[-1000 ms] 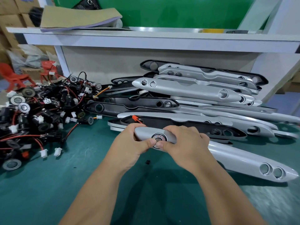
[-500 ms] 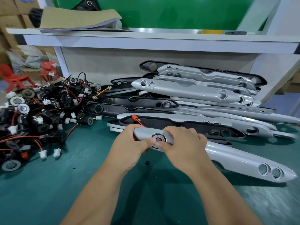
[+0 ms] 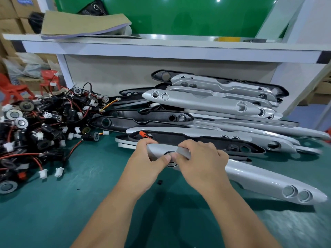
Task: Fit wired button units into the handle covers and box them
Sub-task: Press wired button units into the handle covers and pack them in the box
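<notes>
Left hand (image 3: pixel 145 158) and right hand (image 3: pixel 198 161) both grasp left end of long silver plastic handle cover (image 3: pixel 259 179), thumbs pressed on round metal-rimmed button unit (image 3: pixel 172 164), mid green-matted tabletop (image 3: pixel 71 203), before stack of silver and black covers (image 3: pixel 206 102).

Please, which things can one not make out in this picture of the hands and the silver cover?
1. Button unit, head view: both thumbs cover its face; seated fully or not, cannot tell.
2. Its wire: hidden behind the silver handle cover, left hand and right hand.
3. Pile of button units: cut off by the left edge.
4. Stacked covers: right ends blurred.
</notes>
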A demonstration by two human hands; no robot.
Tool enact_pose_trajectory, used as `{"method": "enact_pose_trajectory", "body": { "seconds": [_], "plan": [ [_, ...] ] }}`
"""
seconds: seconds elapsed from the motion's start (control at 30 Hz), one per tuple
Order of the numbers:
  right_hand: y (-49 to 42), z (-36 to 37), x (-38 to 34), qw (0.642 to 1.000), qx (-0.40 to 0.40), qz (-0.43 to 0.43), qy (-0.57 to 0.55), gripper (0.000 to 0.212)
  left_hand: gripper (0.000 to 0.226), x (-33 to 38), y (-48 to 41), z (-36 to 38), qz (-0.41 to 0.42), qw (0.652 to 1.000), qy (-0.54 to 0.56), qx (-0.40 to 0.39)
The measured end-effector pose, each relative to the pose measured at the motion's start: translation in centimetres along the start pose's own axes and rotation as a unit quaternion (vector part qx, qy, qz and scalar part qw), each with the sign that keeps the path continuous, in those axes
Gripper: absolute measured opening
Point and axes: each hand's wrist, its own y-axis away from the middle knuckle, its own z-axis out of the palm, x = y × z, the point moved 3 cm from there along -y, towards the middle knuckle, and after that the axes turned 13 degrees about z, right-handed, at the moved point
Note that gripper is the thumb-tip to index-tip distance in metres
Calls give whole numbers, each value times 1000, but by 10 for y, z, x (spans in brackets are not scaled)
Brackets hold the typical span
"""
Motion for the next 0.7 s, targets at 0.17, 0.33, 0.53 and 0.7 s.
{"method": "enact_pose_trajectory", "body": {
  "seconds": [0.17,0.33,0.53,0.7],
  "plan": [
    [0,1,2,1000,4,5,-7,22,42,-1,-2,-1,0,999,-44,-10],
    [0,-8,18,998,-51,-36,31,56,41,-3,-4,-6,6,999,-53,9],
    [-6,-44,121,967,-91,86,223,81,45,-11,8,-41,-31,996,-70,52],
    [9,-66,143,991,-9,22,135,72,53,-4,26,-62,-42,991,-66,109]
  ]
}}
